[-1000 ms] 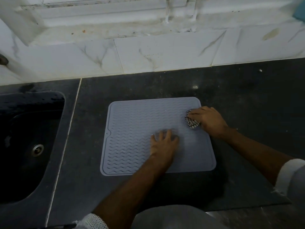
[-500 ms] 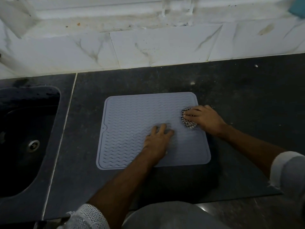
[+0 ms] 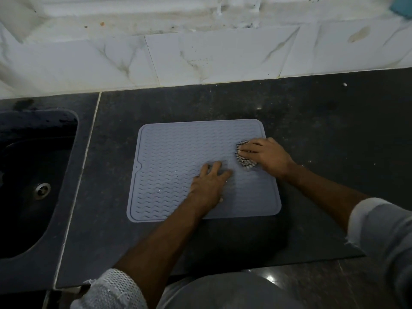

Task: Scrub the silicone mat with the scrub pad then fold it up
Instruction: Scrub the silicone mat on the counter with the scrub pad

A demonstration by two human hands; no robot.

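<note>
a grey silicone mat [image 3: 178, 166] lies flat mid-counter [image 3: 312, 121], right of the sink [image 3: 33, 175]. the left hand [image 3: 209, 186] presses it flat-fingered; the right hand [image 3: 265, 156] clamps the scrub pad [image 3: 243, 160] near its right edge. scrubbing seems underway; next, strokes toward the unscrubbed left side.

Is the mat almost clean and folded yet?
Not yet. The silicone mat lies flat and open on the counter, so no folding has begun. The right hand presses the scrub pad near the mat's right edge while the left hand holds it down. More scrubbing, then folding, remains.
</note>
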